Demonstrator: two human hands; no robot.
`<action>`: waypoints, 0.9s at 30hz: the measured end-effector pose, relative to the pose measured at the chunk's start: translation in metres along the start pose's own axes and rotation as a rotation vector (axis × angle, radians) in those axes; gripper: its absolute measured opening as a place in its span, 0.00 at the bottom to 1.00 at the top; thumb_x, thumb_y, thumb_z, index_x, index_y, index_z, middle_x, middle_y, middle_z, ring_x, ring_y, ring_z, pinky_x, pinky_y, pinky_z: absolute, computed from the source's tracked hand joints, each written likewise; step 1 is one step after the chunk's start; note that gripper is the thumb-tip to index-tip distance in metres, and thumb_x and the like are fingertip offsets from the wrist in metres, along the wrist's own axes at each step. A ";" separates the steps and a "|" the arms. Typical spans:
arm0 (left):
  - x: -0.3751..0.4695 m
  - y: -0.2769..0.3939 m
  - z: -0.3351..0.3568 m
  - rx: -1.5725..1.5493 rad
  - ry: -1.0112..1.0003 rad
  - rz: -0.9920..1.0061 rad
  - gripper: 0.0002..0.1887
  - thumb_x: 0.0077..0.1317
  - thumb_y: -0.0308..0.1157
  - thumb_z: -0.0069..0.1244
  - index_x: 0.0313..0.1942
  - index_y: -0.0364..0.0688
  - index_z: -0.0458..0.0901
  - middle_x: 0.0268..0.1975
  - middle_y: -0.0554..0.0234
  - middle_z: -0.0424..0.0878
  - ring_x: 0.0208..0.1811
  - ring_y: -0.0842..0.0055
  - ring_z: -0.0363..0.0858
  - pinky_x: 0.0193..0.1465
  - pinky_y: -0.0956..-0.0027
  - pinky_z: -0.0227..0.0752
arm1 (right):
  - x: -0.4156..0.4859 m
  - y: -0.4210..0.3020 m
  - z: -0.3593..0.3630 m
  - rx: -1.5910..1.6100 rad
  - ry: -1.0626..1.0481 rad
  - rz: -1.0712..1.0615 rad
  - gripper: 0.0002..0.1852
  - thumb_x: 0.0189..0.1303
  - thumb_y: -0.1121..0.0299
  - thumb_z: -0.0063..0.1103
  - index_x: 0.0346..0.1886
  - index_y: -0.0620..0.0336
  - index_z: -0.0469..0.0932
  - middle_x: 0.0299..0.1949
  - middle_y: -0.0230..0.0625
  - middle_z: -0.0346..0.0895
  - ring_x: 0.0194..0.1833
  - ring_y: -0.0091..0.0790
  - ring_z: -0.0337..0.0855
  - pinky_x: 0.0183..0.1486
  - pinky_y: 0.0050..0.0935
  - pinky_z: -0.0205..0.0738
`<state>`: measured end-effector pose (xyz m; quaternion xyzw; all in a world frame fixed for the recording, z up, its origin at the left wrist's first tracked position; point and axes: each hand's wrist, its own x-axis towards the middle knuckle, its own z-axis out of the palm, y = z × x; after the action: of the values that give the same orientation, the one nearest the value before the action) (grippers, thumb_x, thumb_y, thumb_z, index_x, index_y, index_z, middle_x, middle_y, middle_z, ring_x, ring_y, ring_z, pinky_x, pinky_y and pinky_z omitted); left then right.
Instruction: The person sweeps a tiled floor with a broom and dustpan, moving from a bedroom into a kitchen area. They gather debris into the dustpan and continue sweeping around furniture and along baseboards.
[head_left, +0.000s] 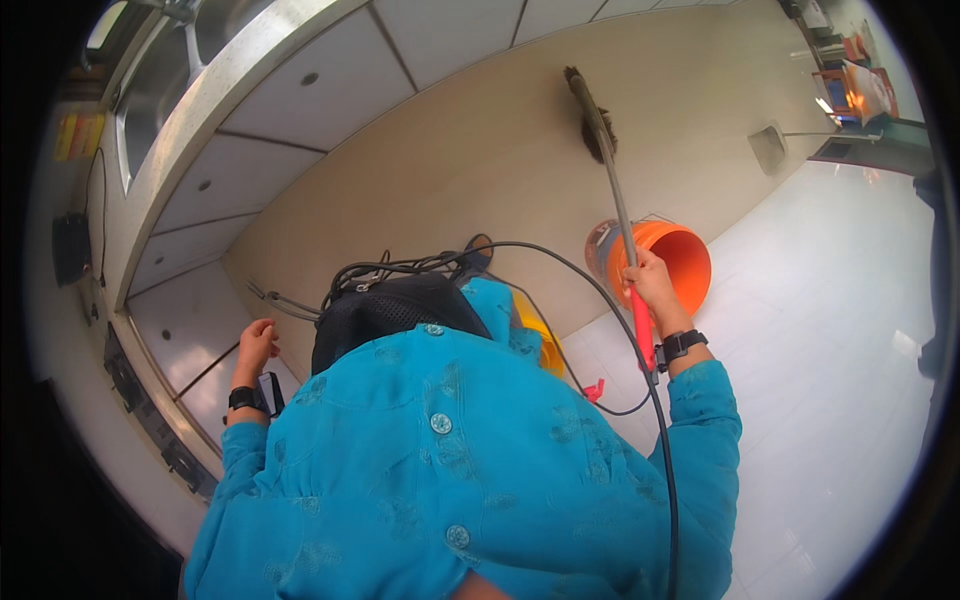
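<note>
My right hand (649, 279) is closed around the long handle (622, 202) of a broom, near its red grip (643, 326). The broom's dark bristle head (598, 135) is at the far end, over the beige floor. An orange bucket (694, 262) lies tipped beside my right hand, its open mouth facing right. My left hand (257, 346) hangs by the white cabinets with its fingers curled, and no object shows in it. Part of a yellow container (544, 337) shows past my clothing. Both wrists wear black straps.
A counter (169, 142) with a steel sink (161, 94) runs along the left above white cabinet doors (319, 82). A dustpan with a long handle (769, 150) stands at the upper right. Black cables (592, 289) loop from a black bag (397, 307) at my waist past my right arm.
</note>
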<state>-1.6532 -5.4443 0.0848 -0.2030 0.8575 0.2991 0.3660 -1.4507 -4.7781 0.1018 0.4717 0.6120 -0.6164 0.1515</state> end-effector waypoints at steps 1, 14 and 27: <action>0.001 0.007 -0.001 -0.006 0.011 0.001 0.16 0.65 0.32 0.40 0.50 0.36 0.74 0.32 0.57 0.80 0.20 0.76 0.77 0.22 0.72 0.73 | 0.000 -0.001 -0.002 -0.016 0.036 -0.033 0.20 0.50 0.82 0.48 0.51 0.65 0.68 0.20 0.30 0.67 0.16 0.23 0.67 0.17 0.21 0.68; 0.053 0.137 0.030 0.098 -0.039 0.070 0.14 0.64 0.31 0.40 0.47 0.36 0.75 0.31 0.57 0.79 0.20 0.74 0.78 0.21 0.70 0.73 | -0.050 -0.061 -0.068 0.600 -0.285 0.187 0.17 0.58 0.77 0.47 0.53 0.67 0.67 0.21 0.30 0.69 0.16 0.18 0.68 0.15 0.16 0.60; 0.142 0.287 0.069 0.150 -0.120 0.009 0.16 0.64 0.31 0.40 0.49 0.34 0.74 0.32 0.54 0.80 0.22 0.69 0.80 0.23 0.66 0.76 | 0.090 -0.098 -0.195 0.471 0.106 0.124 0.18 0.56 0.74 0.52 0.51 0.67 0.68 0.22 0.34 0.71 0.18 0.22 0.71 0.16 0.20 0.61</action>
<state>-1.8737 -5.2051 0.0448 -0.1529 0.8549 0.2474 0.4297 -1.4940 -4.5481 0.1306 0.5622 0.4287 -0.7059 0.0427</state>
